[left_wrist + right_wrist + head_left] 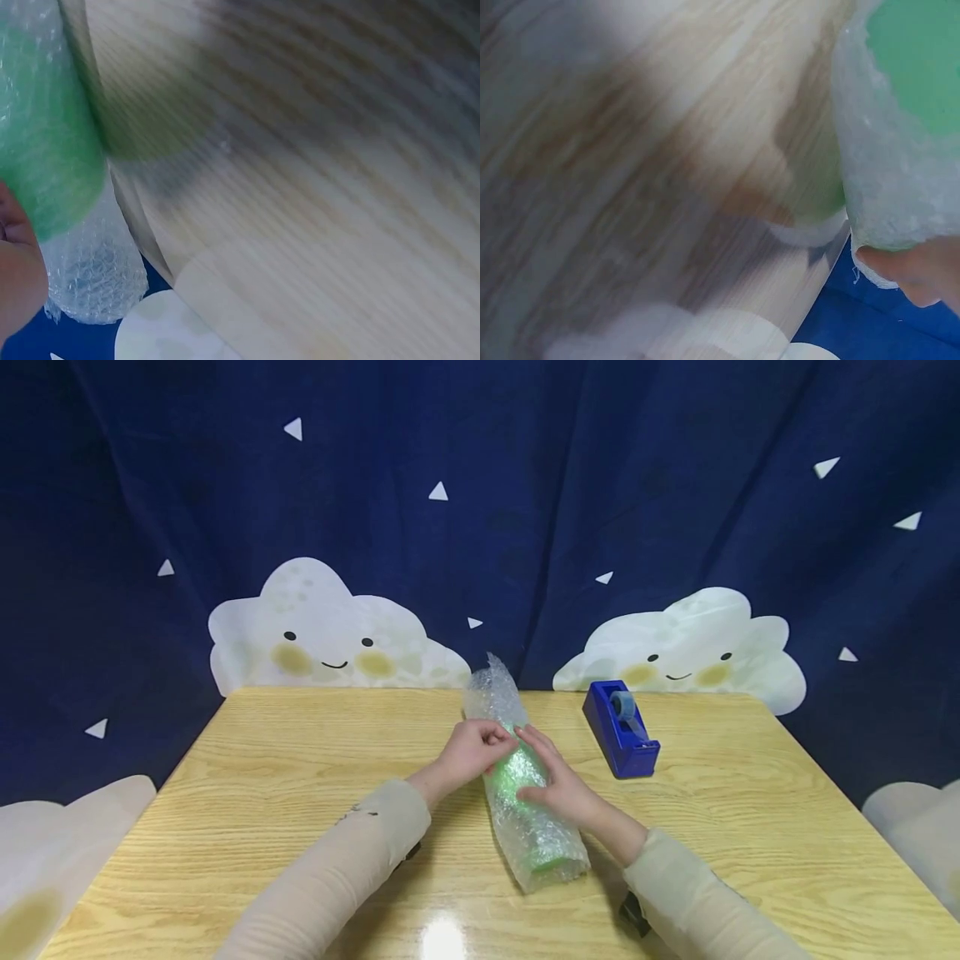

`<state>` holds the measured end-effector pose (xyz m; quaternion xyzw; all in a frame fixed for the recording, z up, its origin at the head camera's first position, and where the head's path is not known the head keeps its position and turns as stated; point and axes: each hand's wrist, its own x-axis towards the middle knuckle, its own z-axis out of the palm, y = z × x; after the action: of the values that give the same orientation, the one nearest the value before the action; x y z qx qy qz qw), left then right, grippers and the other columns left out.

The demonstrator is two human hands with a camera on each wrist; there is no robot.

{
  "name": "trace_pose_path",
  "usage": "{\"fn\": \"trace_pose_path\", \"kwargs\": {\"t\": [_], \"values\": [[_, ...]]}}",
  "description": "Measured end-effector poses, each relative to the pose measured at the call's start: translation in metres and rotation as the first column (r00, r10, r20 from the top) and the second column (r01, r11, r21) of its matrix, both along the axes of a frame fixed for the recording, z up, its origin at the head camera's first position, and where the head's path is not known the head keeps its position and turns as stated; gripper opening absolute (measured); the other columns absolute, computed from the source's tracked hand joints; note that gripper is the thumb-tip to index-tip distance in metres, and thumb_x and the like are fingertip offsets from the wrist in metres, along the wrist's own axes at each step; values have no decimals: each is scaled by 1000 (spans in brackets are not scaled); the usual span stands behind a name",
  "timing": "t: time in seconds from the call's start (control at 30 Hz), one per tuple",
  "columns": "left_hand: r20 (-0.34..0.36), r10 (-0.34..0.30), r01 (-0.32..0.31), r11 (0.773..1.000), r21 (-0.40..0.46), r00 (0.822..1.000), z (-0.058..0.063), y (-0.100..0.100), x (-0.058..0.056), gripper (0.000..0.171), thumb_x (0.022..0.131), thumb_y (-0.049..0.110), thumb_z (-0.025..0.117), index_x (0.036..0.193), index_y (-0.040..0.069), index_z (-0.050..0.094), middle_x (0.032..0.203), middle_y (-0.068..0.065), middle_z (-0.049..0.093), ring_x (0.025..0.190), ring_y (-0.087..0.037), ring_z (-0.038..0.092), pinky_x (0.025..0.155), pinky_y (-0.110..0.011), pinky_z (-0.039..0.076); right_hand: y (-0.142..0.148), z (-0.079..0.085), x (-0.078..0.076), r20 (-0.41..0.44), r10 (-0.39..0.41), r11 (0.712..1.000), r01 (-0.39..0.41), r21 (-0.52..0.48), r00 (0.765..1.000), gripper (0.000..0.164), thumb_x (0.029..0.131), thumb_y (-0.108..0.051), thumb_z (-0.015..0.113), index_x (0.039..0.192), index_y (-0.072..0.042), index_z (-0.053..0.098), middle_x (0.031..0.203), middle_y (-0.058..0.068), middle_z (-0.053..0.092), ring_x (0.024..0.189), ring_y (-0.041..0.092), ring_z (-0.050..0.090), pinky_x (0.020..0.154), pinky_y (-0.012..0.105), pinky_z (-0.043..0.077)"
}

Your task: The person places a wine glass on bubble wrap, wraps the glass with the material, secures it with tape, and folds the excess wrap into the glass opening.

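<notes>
A long green object (510, 774) is wrapped in bubble wrap (558, 843), and the roll lies lengthwise on the wooden table. At its upper left side my left hand (472, 750) has curled fingers, thumb and index fingertips together at the wrap. My right hand (561, 787) rests on the roll from the right, fingers stretched along it and thumb lower down. In the left wrist view the green shows through the clear wrap (97, 277), beside curled fingers (11, 217). The right wrist view shows fingers (907, 266) against the wrap's side.
A blue tape dispenser (621, 735) with a roll of clear tape (622, 705) stands right of the wrapped roll, near the table's far edge. Behind the table (322, 743) hangs a dark blue curtain (495, 460) with clouds and small white triangles.
</notes>
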<state>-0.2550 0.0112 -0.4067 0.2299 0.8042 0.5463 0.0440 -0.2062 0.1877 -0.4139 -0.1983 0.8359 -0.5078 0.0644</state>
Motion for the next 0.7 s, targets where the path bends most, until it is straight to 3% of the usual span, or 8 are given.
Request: {"fn": "trace_pose_path", "kwargs": {"t": [0.3, 0.7], "values": [[-43, 65, -67, 996, -53, 997, -2, 4, -1, 12, 86, 13, 64, 88, 4, 71, 63, 6, 51, 57, -5, 43, 52, -14, 40, -2, 0, 0, 8, -5, 1000, 5, 24, 1000, 85, 78, 2, 64, 149, -9, 19, 157, 18, -1, 142, 43, 0, 109, 67, 10], [-13, 56, -57, 996, -72, 998, 1, 6, 0, 14, 89, 18, 62, 86, 6, 70, 61, 6, 48, 56, -7, 42, 51, -16, 37, -1, 1, 0, -6, 4, 1000, -4, 29, 1000, 84, 80, 0, 65, 149, -8, 18, 156, 19, -2, 142, 44, -1, 109, 68, 9]]}}
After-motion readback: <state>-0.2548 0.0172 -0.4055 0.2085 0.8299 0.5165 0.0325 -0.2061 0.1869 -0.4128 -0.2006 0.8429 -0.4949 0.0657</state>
